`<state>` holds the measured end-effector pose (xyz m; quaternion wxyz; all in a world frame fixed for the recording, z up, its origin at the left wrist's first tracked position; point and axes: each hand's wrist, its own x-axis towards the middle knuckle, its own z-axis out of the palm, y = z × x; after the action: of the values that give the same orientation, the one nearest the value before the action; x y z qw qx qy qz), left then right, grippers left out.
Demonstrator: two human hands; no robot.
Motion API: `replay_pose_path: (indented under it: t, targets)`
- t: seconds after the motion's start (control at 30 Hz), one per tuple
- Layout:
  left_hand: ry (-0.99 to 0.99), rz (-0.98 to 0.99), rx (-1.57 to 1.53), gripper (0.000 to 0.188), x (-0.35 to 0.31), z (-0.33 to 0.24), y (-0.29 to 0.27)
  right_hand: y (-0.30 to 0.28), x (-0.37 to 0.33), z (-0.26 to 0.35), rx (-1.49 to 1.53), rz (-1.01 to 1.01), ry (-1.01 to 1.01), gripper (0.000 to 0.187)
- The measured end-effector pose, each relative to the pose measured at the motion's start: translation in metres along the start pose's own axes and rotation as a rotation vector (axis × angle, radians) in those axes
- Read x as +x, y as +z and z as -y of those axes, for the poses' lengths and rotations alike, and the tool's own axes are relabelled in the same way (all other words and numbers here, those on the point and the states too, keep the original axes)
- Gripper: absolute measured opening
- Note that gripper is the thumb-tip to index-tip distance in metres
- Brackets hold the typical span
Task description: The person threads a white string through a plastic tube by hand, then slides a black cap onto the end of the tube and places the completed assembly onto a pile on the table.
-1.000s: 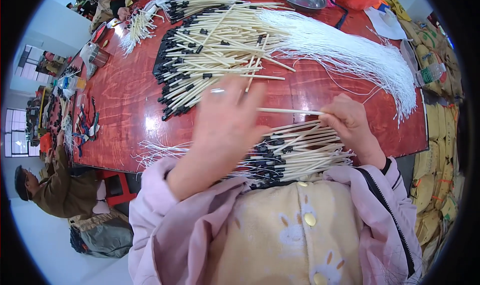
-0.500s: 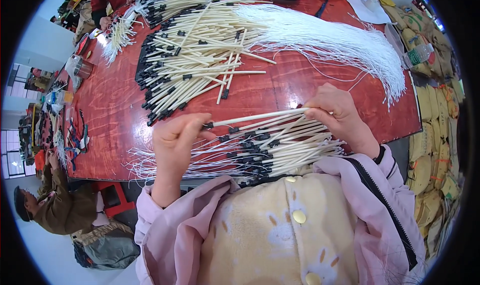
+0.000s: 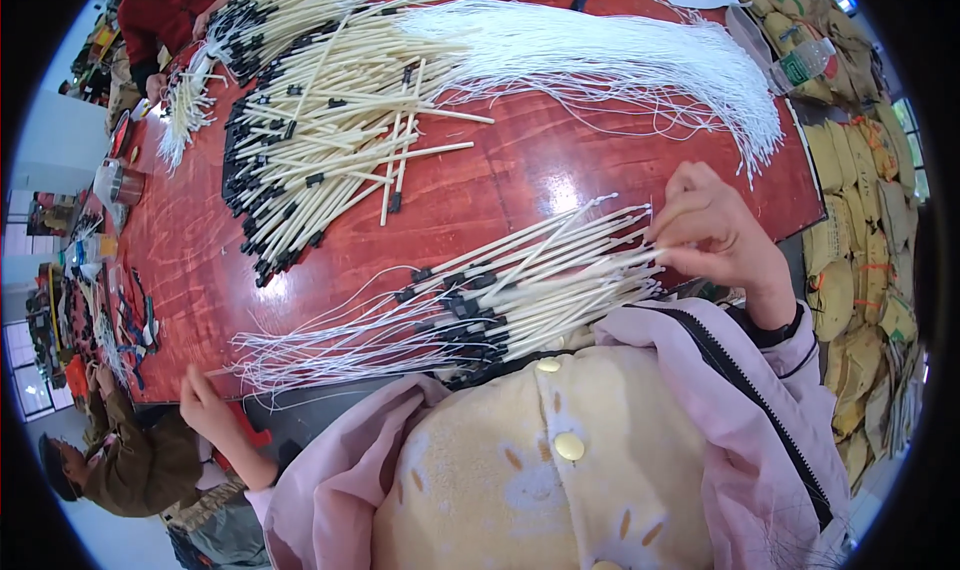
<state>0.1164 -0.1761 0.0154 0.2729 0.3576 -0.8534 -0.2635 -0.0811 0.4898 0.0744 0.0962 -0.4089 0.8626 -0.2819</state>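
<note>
A bundle of thin cream tubes (image 3: 560, 270) lies along the table's near edge, with black end pieces (image 3: 465, 305) at their left ends and white cords (image 3: 310, 355) trailing left. My right hand (image 3: 715, 230) is at the bundle's right side, thumb and fingers pinched on the end of one tube, which is blurred by motion. My left hand (image 3: 210, 410) is far out at the near left edge of the table, fingertips pressed together on what looks like a white cord leading back toward the bundle.
A large heap of cream tubes (image 3: 330, 140) with black ends lies across the red table (image 3: 540, 160). White cords (image 3: 600, 60) spread behind, beside a plastic bottle (image 3: 805, 62). One person (image 3: 165, 15) sits at the far left, another (image 3: 140, 450) at the near left. Sacks (image 3: 845, 250) are stacked right.
My left hand has swung away to the left and down from the tube's black end. The tube has dropped onto the bundle, its right end still at my right hand. The view has shifted.
</note>
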Motion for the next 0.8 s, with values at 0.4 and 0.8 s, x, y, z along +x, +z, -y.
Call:
replay_pose_path:
  t: [0.4, 0.8]
  targets:
    - [0.713, 0.774, -0.197, 0.031, -0.095, -0.212, 0.12, 0.036, 0.044, -0.043, -0.255, -0.261, 0.201, 0.055]
    - [1.284, 0.982, -0.118, 0.028, -0.145, -0.337, 0.269, 0.068, 0.048, -0.035, -0.33, -0.146, 0.298, 0.055]
